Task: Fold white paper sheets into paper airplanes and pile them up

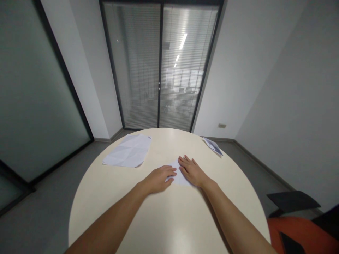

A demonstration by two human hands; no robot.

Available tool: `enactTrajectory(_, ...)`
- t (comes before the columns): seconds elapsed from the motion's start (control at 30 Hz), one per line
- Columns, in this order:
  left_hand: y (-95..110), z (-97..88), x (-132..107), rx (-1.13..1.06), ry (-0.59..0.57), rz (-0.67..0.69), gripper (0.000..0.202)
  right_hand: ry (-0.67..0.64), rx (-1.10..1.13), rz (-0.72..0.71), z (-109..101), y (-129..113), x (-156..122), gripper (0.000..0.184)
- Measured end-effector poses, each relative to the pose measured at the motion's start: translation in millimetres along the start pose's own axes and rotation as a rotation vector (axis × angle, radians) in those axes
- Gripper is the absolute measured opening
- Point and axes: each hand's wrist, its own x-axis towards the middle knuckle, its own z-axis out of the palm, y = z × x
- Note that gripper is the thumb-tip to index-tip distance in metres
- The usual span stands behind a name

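A small white sheet of folded paper (179, 178) lies flat in the middle of the table, partly covered by both hands. My left hand (160, 177) rests over its left side, fingers stretched out and pointing right. My right hand (192, 171) lies flat on its right side with the fingers spread forward. Part of the paper's outline is hidden beneath the palms, so its full shape cannot be made out.
On the round cream table (169, 218), creased white sheets (129, 151) lie at the far left. A folded paper piece (213, 146) sits near the right rim. An orange chair (299, 234) with a black armrest (293, 201) stands at lower right. Glass doors (161, 70) are behind.
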Motion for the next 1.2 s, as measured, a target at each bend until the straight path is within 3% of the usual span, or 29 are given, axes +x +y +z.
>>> enactTrajectory(0.17,-2.5,-0.4,1.7,0.105,0.007,-0.064,0.036,-0.022,0.008,-0.042,-1.9,-1.7,-1.0,0.051)
enactTrajectory(0.37,-1.2,-0.6,2.3,0.153,0.018,-0.076,0.035,0.142,-0.104,0.076,-1.6,9.7,2.4,0.04)
enactTrajectory(0.47,-0.8,-0.6,1.9,0.151,0.013,-0.072,0.035,0.192,-0.071,-0.036,-3.3,6.2,4.1,0.035)
enactTrajectory(0.57,-0.8,-1.9,2.4,0.154,0.031,-0.092,0.034,0.166,0.005,-0.186,-3.0,0.1,4.6,0.035)
enactTrajectory(0.63,-1.5,-3.8,3.2,0.179,0.066,-0.141,0.032,0.152,0.016,-0.215,-1.5,-0.8,4.7,0.036)
enactTrajectory(1.07,-20.2,-12.2,-1.7,0.357,0.202,-0.489,0.023,0.139,-0.015,-0.077,-3.7,12.4,3.1,0.034)
enactTrajectory(1.2,-21.5,-11.5,-2.1,0.325,0.23,-0.518,0.027,0.156,-0.022,-0.078,-3.2,13.7,1.9,0.036)
